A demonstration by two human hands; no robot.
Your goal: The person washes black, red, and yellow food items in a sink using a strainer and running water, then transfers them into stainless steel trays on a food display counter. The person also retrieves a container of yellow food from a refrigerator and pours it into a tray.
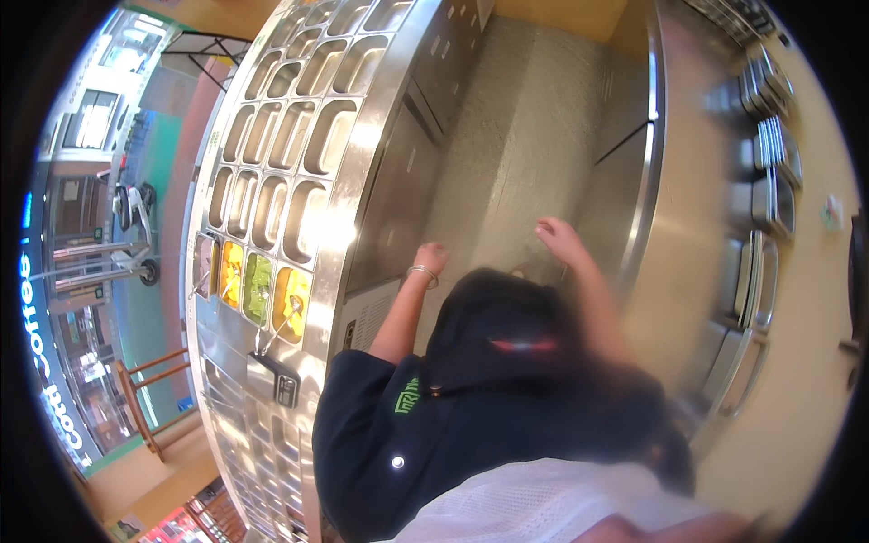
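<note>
My left hand [430, 258], with bangles at the wrist, is held in front of my body above the aisle floor. It is nearest the steel front of the prep counter [360, 197] and holds nothing that I can see; its fingers are loosely bent. Farther right, my right hand [557, 237] hangs over the same floor, fingers lightly curved and no object visible in it. Both hands are apart from the counters. Set in the counter are pans of yellow pieces [292, 309], green pieces [258, 285] and more yellow pieces [232, 271], with spoons in them.
Rows of bare steel pans [322, 139] fill the counter's far part. A black device [286, 390] lies nearer. Along the right worktop [686, 265] stand stacked metal pans [770, 197] and larger trays [757, 285]. The concrete aisle [523, 129] runs between. A wooden chair [146, 407] stands outside.
</note>
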